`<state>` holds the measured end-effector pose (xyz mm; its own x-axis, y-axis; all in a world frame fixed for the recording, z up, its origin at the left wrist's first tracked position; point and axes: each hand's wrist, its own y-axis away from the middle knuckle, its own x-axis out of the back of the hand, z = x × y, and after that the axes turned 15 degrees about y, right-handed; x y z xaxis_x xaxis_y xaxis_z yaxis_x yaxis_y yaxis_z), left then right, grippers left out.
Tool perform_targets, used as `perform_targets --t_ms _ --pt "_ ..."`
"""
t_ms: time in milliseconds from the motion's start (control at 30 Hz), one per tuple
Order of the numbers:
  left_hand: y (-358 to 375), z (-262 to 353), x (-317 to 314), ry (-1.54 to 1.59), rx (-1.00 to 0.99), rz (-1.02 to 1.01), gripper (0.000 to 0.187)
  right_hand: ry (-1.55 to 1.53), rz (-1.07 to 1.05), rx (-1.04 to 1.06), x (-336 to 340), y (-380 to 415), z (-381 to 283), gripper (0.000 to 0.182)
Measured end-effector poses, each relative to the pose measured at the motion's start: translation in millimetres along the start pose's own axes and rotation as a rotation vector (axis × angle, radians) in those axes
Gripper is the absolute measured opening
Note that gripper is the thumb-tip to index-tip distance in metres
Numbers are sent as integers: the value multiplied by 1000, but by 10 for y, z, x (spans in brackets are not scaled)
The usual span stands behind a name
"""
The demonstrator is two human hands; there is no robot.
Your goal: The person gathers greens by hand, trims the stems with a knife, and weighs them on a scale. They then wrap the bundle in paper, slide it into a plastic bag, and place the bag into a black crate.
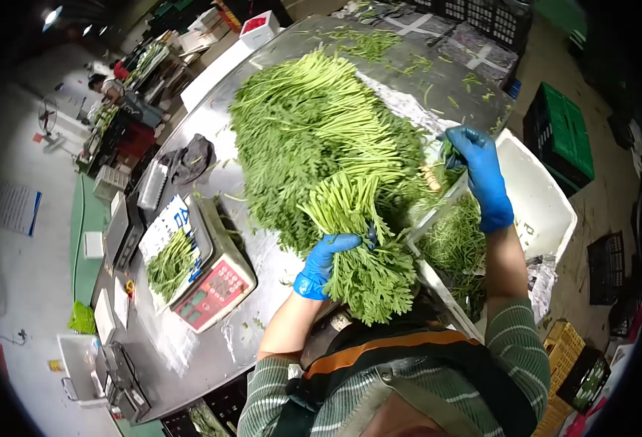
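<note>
My left hand (324, 266), in a blue glove, is wrapped round a bunch of leafy greens (373, 282) with jagged leaves. Its pale cut stems point up and away, and its leaves hang toward my apron. Also gloved in blue, my right hand (482, 175) is raised over the edge of a white foam box (547, 200), its fingers pinched on a small dark-green leaf (448, 154). Thin green trimmings (453, 240) lie in the near part of the box. Beyond my left hand, a large heap of the same greens (284, 138) spreads over the metal table (263, 320).
A digital scale (215, 291) on the left bears a small bunch of greens (172, 266). Behind it lies a crumpled dark bag (190, 159). Green crates (560, 135) stand on the floor at right. At the far left, a person (113, 91) works at another table.
</note>
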<state>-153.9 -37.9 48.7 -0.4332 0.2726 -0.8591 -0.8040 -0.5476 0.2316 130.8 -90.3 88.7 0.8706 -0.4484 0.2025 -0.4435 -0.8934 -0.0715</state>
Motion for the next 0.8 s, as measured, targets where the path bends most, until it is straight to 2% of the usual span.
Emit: perform_targets --t_ms 33,67,133,167,233,267,300,333,367,400,433,467,500,533,600,633,667,700,733,800 --pt "17 36 193 -38 -30 -62 42 -81 -115 -37 -142 105 -15 27" --pt "109 77 190 41 2 -71 42 -35 -306 33 -351 215 -31 31" --pt "366 139 31 129 30 -21 43 -155 -580 27 -889 483 -94 54" --pt "443 164 236 -19 -22 21 42 -60 -558 207 -1148 594 -60 71" --pt "759 262 316 -181 -129 55 46 56 -605 183 -1627 862 -343 68" --pt "980 361 379 -216 -144 62 47 531 -764 -75 -1761 917 -751 58" --pt "1238 497 396 -167 -90 118 51 342 -737 17 -2002 1027 -657 53" --pt "1490 651 503 -251 -93 70 50 156 -701 101 -2213 1140 -466 48" --pt "1719 789 610 -332 -93 17 49 107 -667 170 -2425 1226 -312 42" --pt "1915 893 773 -206 27 -9 54 88 -713 16 -2541 1317 -354 36" --pt "2103 948 896 -220 40 -30 56 74 -754 -145 -2635 1407 -400 31" --pt "2281 1068 815 -233 58 -53 59 64 -686 -85 -2773 1487 -308 22" --pt "2384 1202 893 -413 96 -46 65 97 -590 -115 -2768 1550 -401 18" --pt "2542 1310 926 -408 18 -24 67 124 -485 -143 -2717 1597 -501 15" --pt "2855 1712 960 -429 -81 -5 73 63 -33 -121 -2354 1644 -294 14" --pt "3017 1988 807 -574 -140 71 72 113 -56 -316 -1913 1644 -159 15" --pt "3102 2312 853 -870 -182 41 73 373 30 -418 -1583 1637 108 22" --pt "3142 2624 940 -1118 -275 69 70 848 165 -236 -1158 1777 635 28" --pt "3139 2906 1015 -1492 -392 159 59 1317 299 -30 -894 1985 1009 34" --pt "3095 3238 820 -2144 -286 556 47 1478 322 -243 -934 2280 748 46"
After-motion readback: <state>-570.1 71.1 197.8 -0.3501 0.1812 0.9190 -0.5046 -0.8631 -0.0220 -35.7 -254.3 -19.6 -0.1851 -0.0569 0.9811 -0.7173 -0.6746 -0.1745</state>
